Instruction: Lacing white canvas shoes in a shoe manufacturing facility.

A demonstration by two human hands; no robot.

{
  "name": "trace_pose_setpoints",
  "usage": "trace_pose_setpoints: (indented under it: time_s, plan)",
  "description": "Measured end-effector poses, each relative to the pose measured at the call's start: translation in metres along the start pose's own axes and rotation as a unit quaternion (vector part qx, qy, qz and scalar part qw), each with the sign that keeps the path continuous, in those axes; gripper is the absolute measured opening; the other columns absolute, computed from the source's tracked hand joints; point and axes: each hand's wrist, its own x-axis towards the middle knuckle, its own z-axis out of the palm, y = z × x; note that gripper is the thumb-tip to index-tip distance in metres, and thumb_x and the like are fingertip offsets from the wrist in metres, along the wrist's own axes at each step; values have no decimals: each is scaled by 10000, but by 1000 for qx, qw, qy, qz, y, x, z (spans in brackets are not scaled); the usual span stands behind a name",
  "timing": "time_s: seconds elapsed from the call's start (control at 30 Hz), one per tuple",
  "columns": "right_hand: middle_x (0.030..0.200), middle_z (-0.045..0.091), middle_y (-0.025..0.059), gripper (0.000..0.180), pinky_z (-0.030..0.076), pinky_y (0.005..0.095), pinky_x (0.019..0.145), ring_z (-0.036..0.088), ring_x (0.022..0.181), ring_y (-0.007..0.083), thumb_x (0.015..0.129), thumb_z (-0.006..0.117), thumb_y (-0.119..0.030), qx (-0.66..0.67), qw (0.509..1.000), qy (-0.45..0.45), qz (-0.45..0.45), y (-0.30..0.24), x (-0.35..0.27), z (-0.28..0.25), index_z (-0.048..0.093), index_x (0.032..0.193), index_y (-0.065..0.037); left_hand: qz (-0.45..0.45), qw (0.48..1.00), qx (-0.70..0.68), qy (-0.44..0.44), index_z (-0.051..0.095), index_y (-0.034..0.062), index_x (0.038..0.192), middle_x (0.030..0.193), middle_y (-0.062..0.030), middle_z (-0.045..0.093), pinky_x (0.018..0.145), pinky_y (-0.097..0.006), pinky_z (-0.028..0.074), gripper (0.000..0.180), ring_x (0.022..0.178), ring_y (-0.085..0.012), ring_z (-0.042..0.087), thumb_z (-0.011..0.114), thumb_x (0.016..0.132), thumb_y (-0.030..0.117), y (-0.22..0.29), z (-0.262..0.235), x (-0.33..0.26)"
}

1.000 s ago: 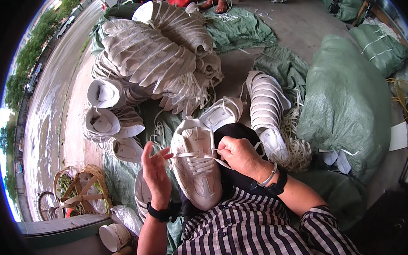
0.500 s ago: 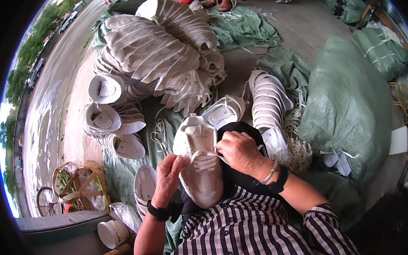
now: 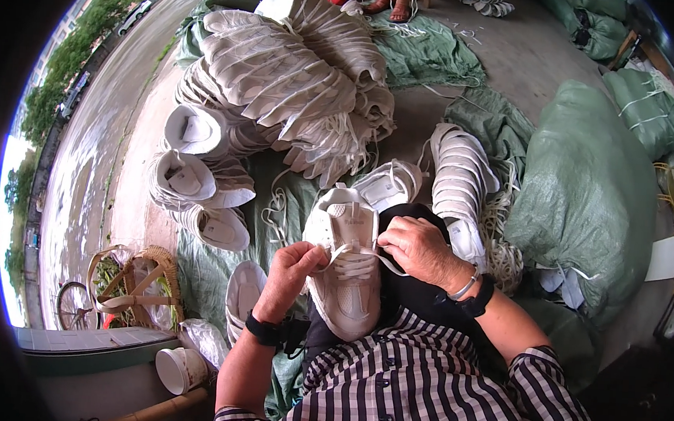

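At the centre of the frame we see a matt, off-white sneaker [image 3: 346, 280] of mesh cloth and smooth synthetic panels, its flat woven lace [image 3: 365, 251] pinched by the left hand [image 3: 291, 273] and the right hand [image 3: 419, 250]. Above, we find the piled shoes [image 3: 283, 76] equally dull and pale. At right, the green sack [image 3: 592, 195] is coarse woven plastic. At lower left we note a wicker basket [image 3: 143, 287] and a paper cup [image 3: 181, 369]. Our shirt [image 3: 418, 393] is checked cloth.

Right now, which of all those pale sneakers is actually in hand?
The off-white lace-up sneaker lying on the lap: the left hand pinches its white lace and the right hand grips its collar. The other sneakers lie stacked, untouched.
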Motion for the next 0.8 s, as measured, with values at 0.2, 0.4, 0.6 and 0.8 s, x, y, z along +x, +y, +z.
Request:
trace_pose_setpoints:
  time_s: [0.2,0.4,0.6,0.8]
  plan:
    - [829,521,61,83,477,341,689,566,802,229,726,627,-80,-30,999,-2,-42,5,5,-2,583,797,-83,207,811,539,95,607,54,728,755,-35,583,667,-344,475,171,752,-224,563,598,827,195,31,13,9]
    - [927,508,74,105,483,322,716,559,846,218,726,607,-84,-116,977,10,-178,3,20,-10,564,822,-82,276,772,573,1,602,86,815,858,-72,551,714,-386,485,142,839,-274,544,680,725,163,49,-2,19]
    - [826,480,85,46,477,336,679,578,847,216,740,575,-99,-144,956,-124,-224,-1,35,-13,549,754,-63,302,766,547,-154,606,119,888,989,-32,567,777,-350,513,290,921,-246,549,757,640,127,75,-18,27]
    - [886,546,152,106,501,402,724,615,814,333,730,594,-93,-49,969,-237,-53,-9,50,-12,652,748,-6,377,706,567,-196,599,133,801,805,-9,528,677,-328,508,282,815,-218,541,781,601,211,70,-28,38]
